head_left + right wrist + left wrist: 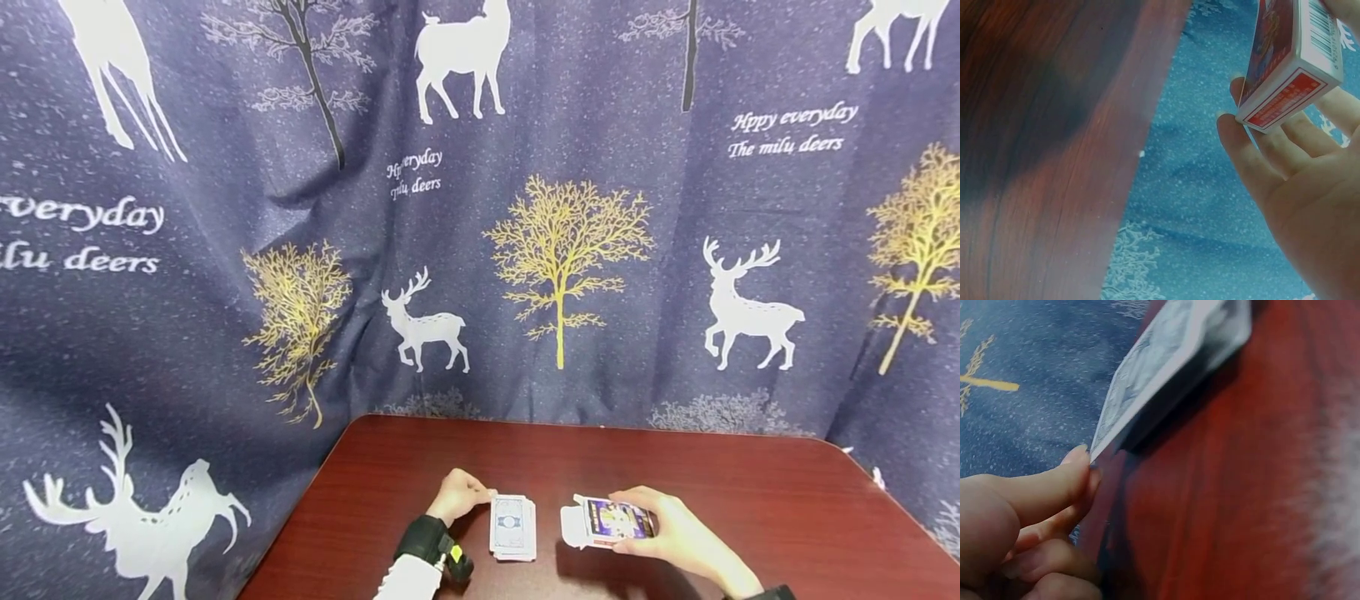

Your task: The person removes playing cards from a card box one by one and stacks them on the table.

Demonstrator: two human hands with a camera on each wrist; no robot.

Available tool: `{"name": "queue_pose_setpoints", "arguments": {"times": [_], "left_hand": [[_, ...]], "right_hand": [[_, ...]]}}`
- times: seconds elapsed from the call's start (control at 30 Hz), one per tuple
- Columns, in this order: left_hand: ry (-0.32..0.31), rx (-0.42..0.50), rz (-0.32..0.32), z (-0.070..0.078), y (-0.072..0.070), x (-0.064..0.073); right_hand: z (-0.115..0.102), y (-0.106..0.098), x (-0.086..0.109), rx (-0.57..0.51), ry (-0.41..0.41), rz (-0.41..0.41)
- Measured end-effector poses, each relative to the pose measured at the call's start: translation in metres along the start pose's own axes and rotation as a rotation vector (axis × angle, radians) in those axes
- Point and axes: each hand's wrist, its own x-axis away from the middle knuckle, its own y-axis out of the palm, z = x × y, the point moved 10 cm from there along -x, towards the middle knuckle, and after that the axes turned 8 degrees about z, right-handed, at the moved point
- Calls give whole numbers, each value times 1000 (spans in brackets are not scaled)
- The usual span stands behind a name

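Note:
A stack of playing cards [512,527] with pale blue backs lies a little uneven in front of the person. My left hand [457,495] is at its far left corner, and in the left wrist view the thumb and forefinger pinch the corner of a card [1141,381]. To the right, my right hand [663,529] grips a purple card box [618,521] by its sides, with the white end flap [573,527] folded out toward the cards. The right wrist view shows the box's red-and-white end [1288,100] and a barcode. What the box holds inside is hidden.
Both hands are over a reddish-brown wooden table [420,450]. A blue curtain [600,400] printed with deer and trees hangs behind it and along its left side. A dark band with a small camera [450,554] sits on the left wrist.

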Motion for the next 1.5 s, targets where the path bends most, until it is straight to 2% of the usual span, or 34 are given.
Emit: {"name": "queue_pose_setpoints", "arguments": {"times": [0.17,0.4,0.63,0.7,0.77,0.83,0.97,1.0,1.07,1.17,1.3,1.5], "left_hand": [[-20,-55,72,1,-1,5],[-34,-70,120,5,-3,6],[-55,-103,162,5,-7,9],[-54,-97,192,12,-11,14],[-43,-58,202,26,-12,21],[-34,52,147,44,-7,32],[1,315,-93,91,23,55],[4,359,-143,100,30,61],[20,389,-190,116,41,68],[-1,388,-180,124,51,74],[-20,362,-143,123,60,77],[11,376,-115,121,62,78]], "right_hand": [[0,3,2,-16,7,-18],[3,4,1,-8,16,-29],[-2,3,1,20,-20,-10],[-2,2,1,27,-24,-4],[-2,3,1,13,-16,-9],[-2,4,1,-3,-11,-17],[-3,9,0,-48,-20,-29],[-5,10,-1,-58,-27,-31],[-7,10,-1,-72,-37,-33],[-11,11,0,-79,-54,-32],[-13,14,0,-92,-57,-34],[-21,14,-3,-129,-81,-20]]}}
